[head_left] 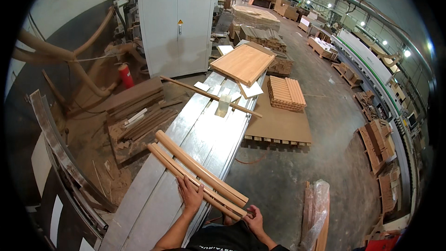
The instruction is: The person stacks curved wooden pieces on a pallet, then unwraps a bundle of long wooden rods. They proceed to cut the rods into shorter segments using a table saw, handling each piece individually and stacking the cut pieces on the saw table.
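Observation:
Two long, light-brown wooden mouldings lie side by side at a slant across the metal machine table: the farther moulding [202, 169] and the nearer moulding [204, 193]. Long grooves run along the nearer one. My left hand [190, 195] rests its spread fingers against the near side of the nearer moulding, around its middle. At the right end of the same moulding, my right hand [254, 219] has its fingers bent but apart, touching or almost touching the end. Part of another piece of wood shows beneath that end, mostly hidden by my body.
Across the metal table [195, 135] lies a thin wooden strip [211, 95] beside a translucent block [223, 105]. Beyond are a wooden panel [244, 62] and, on a pallet to the right, stacked mouldings [285, 93]. A grey cabinet [176, 28] stands far left; plastic-wrapped boards [317, 214] lie lower right.

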`<action>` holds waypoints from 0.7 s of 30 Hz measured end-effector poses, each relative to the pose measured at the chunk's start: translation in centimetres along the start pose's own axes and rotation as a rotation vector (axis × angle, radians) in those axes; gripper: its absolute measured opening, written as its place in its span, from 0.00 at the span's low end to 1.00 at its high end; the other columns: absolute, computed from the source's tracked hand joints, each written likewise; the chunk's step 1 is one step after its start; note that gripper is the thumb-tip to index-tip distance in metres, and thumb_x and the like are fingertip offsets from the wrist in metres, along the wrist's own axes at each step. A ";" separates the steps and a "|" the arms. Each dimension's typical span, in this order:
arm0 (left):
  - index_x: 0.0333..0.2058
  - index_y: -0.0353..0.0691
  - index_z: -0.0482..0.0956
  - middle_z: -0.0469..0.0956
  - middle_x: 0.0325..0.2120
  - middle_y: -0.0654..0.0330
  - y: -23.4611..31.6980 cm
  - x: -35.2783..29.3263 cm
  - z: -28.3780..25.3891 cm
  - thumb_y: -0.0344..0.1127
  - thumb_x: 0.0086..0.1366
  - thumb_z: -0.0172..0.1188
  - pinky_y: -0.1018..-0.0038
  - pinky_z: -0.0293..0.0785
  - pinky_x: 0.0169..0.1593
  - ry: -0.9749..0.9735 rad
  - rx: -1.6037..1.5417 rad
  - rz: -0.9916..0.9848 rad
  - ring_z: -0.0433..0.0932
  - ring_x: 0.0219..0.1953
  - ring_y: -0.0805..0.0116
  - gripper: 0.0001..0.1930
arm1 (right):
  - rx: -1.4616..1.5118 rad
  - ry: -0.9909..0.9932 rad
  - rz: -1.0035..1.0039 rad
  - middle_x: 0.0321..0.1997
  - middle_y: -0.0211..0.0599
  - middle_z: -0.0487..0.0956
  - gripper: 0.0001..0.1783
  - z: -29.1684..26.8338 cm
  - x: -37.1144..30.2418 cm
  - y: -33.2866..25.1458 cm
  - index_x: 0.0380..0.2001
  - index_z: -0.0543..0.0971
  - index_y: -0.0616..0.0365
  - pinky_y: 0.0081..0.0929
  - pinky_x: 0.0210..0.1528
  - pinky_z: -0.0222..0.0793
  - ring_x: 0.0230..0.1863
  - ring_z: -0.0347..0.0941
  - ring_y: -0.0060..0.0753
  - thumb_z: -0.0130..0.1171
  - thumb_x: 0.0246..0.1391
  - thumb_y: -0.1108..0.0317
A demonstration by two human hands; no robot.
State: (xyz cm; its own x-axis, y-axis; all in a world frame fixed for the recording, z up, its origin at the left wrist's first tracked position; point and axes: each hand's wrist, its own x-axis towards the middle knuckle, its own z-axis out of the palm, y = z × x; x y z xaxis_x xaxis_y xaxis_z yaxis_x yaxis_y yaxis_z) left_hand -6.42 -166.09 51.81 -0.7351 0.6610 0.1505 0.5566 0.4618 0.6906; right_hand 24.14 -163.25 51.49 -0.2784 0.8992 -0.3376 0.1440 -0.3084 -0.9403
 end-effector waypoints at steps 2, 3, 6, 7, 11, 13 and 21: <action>0.68 0.24 0.49 0.41 0.69 0.26 -0.1 0.4 0.1 0.46 0.61 0.65 0.46 0.41 0.73 -0.031 -0.026 0.000 0.42 0.72 0.30 0.48 | 0.191 0.066 0.280 0.67 0.43 0.66 0.36 0.9 0.5 -2.1 0.69 0.58 0.55 0.42 0.64 0.68 0.63 0.70 0.44 0.60 0.63 0.59; 0.69 0.24 0.47 0.41 0.69 0.25 0.2 0.5 0.2 0.46 0.62 0.64 0.46 0.40 0.73 -0.052 -0.043 0.001 0.42 0.72 0.30 0.48 | 0.284 0.105 0.422 0.71 0.43 0.63 0.38 1.3 0.5 -3.3 0.71 0.55 0.55 0.46 0.67 0.64 0.66 0.68 0.45 0.57 0.66 0.54; 0.69 0.23 0.45 0.40 0.69 0.24 2.0 1.4 1.4 0.47 0.64 0.62 0.46 0.39 0.73 -0.038 -0.065 -0.010 0.41 0.72 0.29 0.48 | 0.485 -0.029 0.276 0.75 0.42 0.57 0.43 1.2 2.1 -0.3 0.74 0.47 0.56 0.48 0.72 0.54 0.72 0.59 0.45 0.44 0.69 0.39; 0.69 0.21 0.44 0.40 0.69 0.24 2.0 1.8 2.0 0.48 0.65 0.61 0.46 0.40 0.73 -0.070 0.012 0.001 0.41 0.72 0.28 0.48 | 0.539 -0.081 0.294 0.76 0.43 0.55 0.44 1.1 3.5 1.5 0.75 0.46 0.56 0.46 0.73 0.53 0.72 0.58 0.45 0.42 0.69 0.38; 0.68 0.20 0.47 0.40 0.68 0.23 2.0 3.0 2.6 0.48 0.65 0.61 0.46 0.40 0.73 -0.072 0.002 0.016 0.40 0.72 0.27 0.47 | 0.541 -0.099 0.275 0.78 0.43 0.51 0.47 3.1 5.2 -2.6 0.75 0.43 0.58 0.40 0.76 0.46 0.76 0.49 0.43 0.37 0.69 0.34; 0.68 0.19 0.48 0.41 0.68 0.23 3.3 3.5 4.8 0.48 0.65 0.62 0.46 0.40 0.73 -0.101 0.029 0.009 0.40 0.72 0.27 0.47 | 0.501 -0.033 0.226 0.77 0.42 0.52 0.48 1.0 6.6 -2.8 0.75 0.44 0.59 0.36 0.75 0.45 0.74 0.51 0.41 0.36 0.68 0.34; 0.70 0.23 0.42 0.35 0.69 0.23 7.1 10.2 8.7 0.50 0.67 0.57 0.44 0.37 0.73 -0.049 0.044 -0.084 0.37 0.73 0.28 0.48 | 0.628 -0.109 0.194 0.48 0.29 0.70 0.41 -0.6 15.9 -8.1 0.70 0.59 0.60 0.24 0.45 0.64 0.41 0.65 0.26 0.39 0.70 0.36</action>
State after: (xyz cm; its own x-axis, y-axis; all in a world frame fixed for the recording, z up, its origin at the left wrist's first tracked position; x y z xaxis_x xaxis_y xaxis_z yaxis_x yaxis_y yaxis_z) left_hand -6.56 -150.92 52.12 -0.7608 0.6464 0.0583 0.5114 0.5417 0.6671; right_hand 19.09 -146.26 53.74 -0.4026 0.7829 -0.4743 -0.3699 -0.6131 -0.6981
